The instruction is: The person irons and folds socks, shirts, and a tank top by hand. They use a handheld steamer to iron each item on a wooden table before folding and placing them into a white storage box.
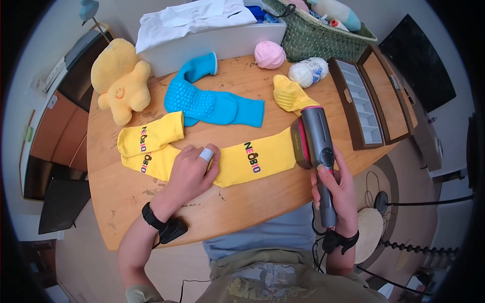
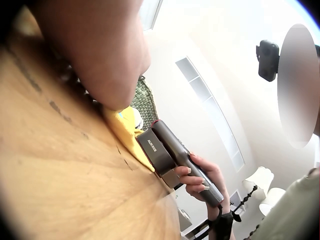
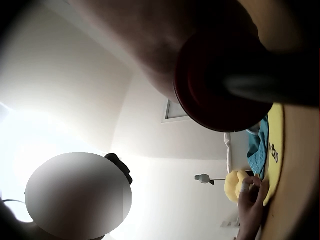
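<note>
Two yellow socks lettered NEOBIO lie on the table; one (image 1: 262,159) stretches rightward and the other (image 1: 159,132) is folded at the left. My left hand (image 1: 192,171) pinches the stretched sock near its left part, fingers bent. My right hand (image 1: 337,189) grips the handle of a dark grey handheld appliance (image 1: 317,136), whose broad head stands on edge against the sock's right part. The left wrist view shows the appliance (image 2: 162,150) in the right hand (image 2: 207,175) beside yellow fabric. In the right wrist view the left hand (image 3: 250,202) touches the sock (image 3: 275,145).
Blue socks (image 1: 217,106) and a yellow plush toy (image 1: 124,86) lie behind. A white bin (image 1: 202,48), green basket (image 1: 328,43), pink yarn (image 1: 270,54), white yarn (image 1: 307,72) and an open compartment box (image 1: 361,101) line the back and right. A yellow knitted piece (image 1: 292,94) lies beyond the appliance.
</note>
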A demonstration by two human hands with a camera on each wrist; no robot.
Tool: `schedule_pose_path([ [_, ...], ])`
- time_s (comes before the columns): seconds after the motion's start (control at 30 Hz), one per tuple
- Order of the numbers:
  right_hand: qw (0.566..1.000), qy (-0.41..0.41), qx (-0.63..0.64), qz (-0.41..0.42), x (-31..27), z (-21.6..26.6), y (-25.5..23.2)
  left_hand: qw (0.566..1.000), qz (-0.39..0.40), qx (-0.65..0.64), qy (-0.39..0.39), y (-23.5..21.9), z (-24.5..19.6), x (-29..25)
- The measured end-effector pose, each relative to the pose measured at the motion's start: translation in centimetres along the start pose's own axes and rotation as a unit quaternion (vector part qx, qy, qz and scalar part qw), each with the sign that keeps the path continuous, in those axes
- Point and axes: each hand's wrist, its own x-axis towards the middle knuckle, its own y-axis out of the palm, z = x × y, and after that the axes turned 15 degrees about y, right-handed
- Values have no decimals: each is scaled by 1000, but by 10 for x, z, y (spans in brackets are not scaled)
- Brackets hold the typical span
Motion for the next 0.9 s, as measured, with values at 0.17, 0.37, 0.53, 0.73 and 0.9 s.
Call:
schedule_pose_path([
  [0.17,997,-36,24,-56,-3,-1,-3,1000,9,5,-3,-2,0,-1],
  [0.37,993,-78,69,-47,-15,5,13,1000,-10,0,2,1,1,-1],
  [0.53,992,-41,53,107,-19,8,32,1000,-1,-6,-7,0,2,-2],
  [0.73,972,47,23,229,-10,-2,57,1000,-4,-16,-9,-1,2,-3],
  [0.9,961,85,33,260,4,-16,65,1000,-8,-28,-3,-2,1,0],
])
